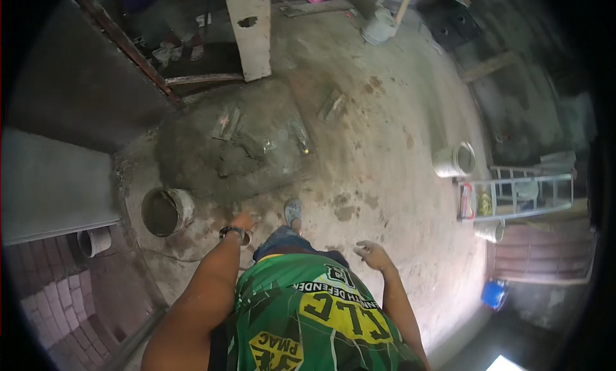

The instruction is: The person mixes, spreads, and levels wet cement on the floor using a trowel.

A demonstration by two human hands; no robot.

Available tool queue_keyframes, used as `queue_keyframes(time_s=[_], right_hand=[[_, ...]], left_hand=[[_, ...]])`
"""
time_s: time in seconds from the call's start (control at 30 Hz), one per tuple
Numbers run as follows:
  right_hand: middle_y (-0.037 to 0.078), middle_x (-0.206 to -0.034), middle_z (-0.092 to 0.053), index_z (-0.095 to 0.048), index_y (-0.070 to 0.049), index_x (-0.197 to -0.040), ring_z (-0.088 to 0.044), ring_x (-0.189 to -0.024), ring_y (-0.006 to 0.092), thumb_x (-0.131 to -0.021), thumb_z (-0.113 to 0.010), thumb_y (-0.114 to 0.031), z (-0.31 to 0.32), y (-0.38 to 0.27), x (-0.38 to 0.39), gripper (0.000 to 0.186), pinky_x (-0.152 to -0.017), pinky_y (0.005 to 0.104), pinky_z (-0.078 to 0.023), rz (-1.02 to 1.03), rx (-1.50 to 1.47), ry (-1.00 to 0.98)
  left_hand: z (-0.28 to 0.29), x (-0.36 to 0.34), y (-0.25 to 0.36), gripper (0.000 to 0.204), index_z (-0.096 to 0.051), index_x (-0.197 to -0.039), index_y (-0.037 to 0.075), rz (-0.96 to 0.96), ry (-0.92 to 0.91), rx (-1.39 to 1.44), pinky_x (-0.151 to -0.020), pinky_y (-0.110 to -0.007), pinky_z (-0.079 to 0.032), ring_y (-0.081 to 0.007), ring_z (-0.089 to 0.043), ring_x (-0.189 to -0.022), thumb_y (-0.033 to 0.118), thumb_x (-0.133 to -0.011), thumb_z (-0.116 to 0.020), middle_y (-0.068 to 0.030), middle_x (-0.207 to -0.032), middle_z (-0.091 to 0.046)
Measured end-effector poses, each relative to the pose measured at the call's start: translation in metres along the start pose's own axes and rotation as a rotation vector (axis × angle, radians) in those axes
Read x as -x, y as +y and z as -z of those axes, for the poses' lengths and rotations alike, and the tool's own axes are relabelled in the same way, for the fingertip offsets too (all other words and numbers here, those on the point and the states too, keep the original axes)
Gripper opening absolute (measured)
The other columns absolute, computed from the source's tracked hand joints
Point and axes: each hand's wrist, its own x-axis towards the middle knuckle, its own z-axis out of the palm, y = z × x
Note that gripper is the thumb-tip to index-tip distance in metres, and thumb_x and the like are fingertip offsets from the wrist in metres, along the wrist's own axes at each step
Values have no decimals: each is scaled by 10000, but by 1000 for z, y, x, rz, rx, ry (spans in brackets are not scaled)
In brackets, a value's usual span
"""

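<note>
My left hand (244, 222), with a dark band at the wrist, hangs over the stained concrete floor beside a bucket (179, 214) of grey material; its fingers look loosely apart and empty. On the other side of my body, my right hand (371, 254) is open and empty, dusted grey. Ahead of my sandalled foot (293, 214) lies a patch of wet grey mortar (240, 159) bearing a flat float (226, 122) and a narrow tool (300, 135). Another flat float (332, 106) rests on the bare floor beside that patch.
A person's legs (186, 34) show beyond a doorway near a pale board (249, 37). At right are an aluminium ladder (552, 198), white buckets (454, 160) and a blue container (494, 294). Another bucket (378, 28) stands at the back; a low wall (61, 185) borders the left.
</note>
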Motion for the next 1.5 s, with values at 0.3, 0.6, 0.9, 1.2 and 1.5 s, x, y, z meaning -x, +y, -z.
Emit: queue_keyframes(time_s=[0.3,0.6,0.9,1.2,1.5], right_hand=[[152,-948,-756,-665,67,-1271,-714,-794,207,-971,-704,-322,195,-112,-167,493,-737,336,-575,166,127,-107],[154,-1042,-758,-635,38,-1340,-711,-809,197,-964,-685,-369,353,-212,-456,556,-767,341,-570,352,377,-377],[160,-1078,-759,-678,9,-1290,-707,-913,195,-963,-691,-443,313,-241,-671,558,-807,345,-550,365,599,-554],[206,-1304,-694,-604,27,-1376,-642,-1226,276,-949,-691,-465,61,-129,-919,657,-1048,407,-475,51,540,-535],[160,-1393,-593,-525,-62,-1446,-601,-1219,314,-962,-685,-527,-109,-122,-988,690,-1006,528,-506,-348,205,-334]], left_hand=[[194,-95,235,544,-645,-1326,-11,-208,420,610,-1043,-412,-494,-353,-629,-1261,417,-990,-660,-231,-1349,-658],[66,-145,194,595,-637,-1363,53,173,632,396,-1058,-463,-484,-412,-613,-1260,503,-974,-637,-266,-1330,-654],[-19,-229,323,883,-523,-1445,-13,439,638,775,-1136,-519,-411,-463,-480,-1348,497,-792,-828,-279,-1470,-496],[-55,-305,325,883,-591,-1435,149,667,459,561,-1141,-611,-378,-500,-309,-1461,458,-668,-903,-211,-1596,-354],[-49,-300,261,749,-664,-1313,148,640,624,735,-1129,-595,-398,-498,-369,-1431,389,-654,-927,-205,-1547,-418]])
